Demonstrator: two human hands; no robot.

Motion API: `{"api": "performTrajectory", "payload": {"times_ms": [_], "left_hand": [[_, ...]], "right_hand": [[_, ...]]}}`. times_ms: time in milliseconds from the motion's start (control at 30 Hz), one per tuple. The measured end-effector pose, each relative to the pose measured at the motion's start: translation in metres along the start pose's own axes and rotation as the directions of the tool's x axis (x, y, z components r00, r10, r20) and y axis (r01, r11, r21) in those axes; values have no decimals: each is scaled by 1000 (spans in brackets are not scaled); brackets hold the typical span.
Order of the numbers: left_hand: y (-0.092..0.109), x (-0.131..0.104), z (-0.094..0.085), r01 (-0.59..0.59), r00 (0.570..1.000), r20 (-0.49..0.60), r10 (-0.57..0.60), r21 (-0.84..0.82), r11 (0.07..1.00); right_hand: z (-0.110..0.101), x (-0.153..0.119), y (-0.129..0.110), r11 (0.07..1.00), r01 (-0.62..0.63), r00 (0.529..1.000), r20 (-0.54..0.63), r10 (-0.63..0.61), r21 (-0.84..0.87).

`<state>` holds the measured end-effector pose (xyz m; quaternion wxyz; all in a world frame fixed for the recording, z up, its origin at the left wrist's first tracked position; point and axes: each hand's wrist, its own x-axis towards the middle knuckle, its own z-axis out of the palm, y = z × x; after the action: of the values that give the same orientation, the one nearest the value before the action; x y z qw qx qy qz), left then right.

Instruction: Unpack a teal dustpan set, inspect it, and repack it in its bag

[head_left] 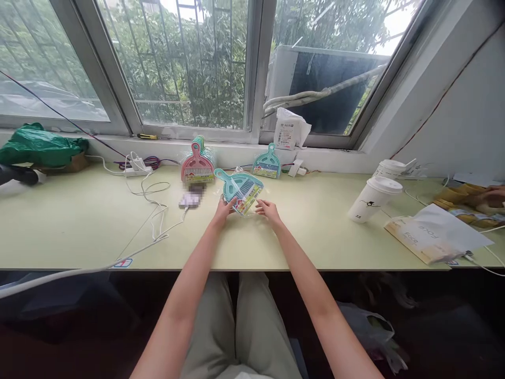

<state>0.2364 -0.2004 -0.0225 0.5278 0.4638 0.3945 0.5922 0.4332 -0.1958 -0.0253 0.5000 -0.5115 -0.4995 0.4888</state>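
Now pinching teal dustpan set [241, 190] both sides, left hand [223, 209] and right hand [267, 209]; keep grip even, wrapper flat.

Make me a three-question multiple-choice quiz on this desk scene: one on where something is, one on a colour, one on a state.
1. Where does the pink dustpan set stand?
A. against the window ledge
B. on the floor
C. on the paper cup

2. What colour is the dustpan set between the hands?
A. red
B. teal
C. black

3. How does the nearer paper cup stand?
A. upright
B. upside down
C. tilted

Answers:
1 A, it leans at the back of the desk under the window.
2 B, its handle and pan are teal, with the left hand and right hand at its edges.
3 C, it leans over, lid on.
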Motion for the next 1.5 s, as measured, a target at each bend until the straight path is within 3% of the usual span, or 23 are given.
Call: {"api": "performTrajectory", "payload": {"times_ms": [67,133,300,400,500,600,800,867,967,1033,1100,1200,1233,1267,1300,1367,1433,1467,1500], "left_hand": [[0,-1,3,32,999,34,-32,-4,999],[2,-3,6,73,996,61,-71,-28,997],[6,-6,8,164,981,110,-161,-22,986],[5,0,4,91,996,-4,-91,-12,996],[2,11,-5,33,973,-230,-29,13,999],[0,21,-16,29,899,-436,-34,-18,999],[5,30,-38,-109,732,-679,53,-39,993],[9,31,-46,-127,671,-739,65,-27,992],[15,29,-56,-122,571,-817,83,15,992],[19,24,-61,-90,503,-850,156,128,988],[25,16,-61,-63,448,-843,300,304,950],[36,-1,-54,-10,356,-750,557,593,805],[38,-6,-48,2,349,-696,628,670,742],[40,-10,-42,-9,374,-628,682,733,680],[40,-13,-33,-59,437,-546,715,776,628],[37,-14,-14,-243,654,-345,673,746,620],[27,-11,5,-319,880,-138,455,538,781],[22,-8,12,-257,951,-57,305,408,876],[16,-4,18,-163,985,-13,175,299,940]], "right_hand": [[3,1,1,984,24,998,60,-35,174],[7,3,3,952,40,997,47,-56,302],[6,6,7,868,-59,996,-27,83,493],[0,6,3,848,-46,998,-17,64,528],[-6,3,-4,851,-33,999,44,12,524],[-8,-3,-11,863,-31,997,79,-11,505],[-10,-12,-18,884,-35,981,187,-59,466],[-13,-10,-16,877,-34,986,160,-49,480],[-20,-3,-10,834,0,1000,24,-16,551],[-25,2,-6,795,34,996,-86,23,606],[-27,5,-2,770,60,985,-161,56,635],[-28,6,0,765,77,977,-203,71,640],[-27,6,0,764,75,976,-203,76,641],[-26,6,0,762,68,977,-198,80,644],[-24,5,-1,760,61,979,-187,80,647],[-21,4,-2,761,52,987,-148,59,647],[-17,4,-3,766,54,995,-97,12,641],[-15,5,-3,770,55,997,-73,-11,636],[-12,5,-3,776,56,998,-55,-27,629]]}}
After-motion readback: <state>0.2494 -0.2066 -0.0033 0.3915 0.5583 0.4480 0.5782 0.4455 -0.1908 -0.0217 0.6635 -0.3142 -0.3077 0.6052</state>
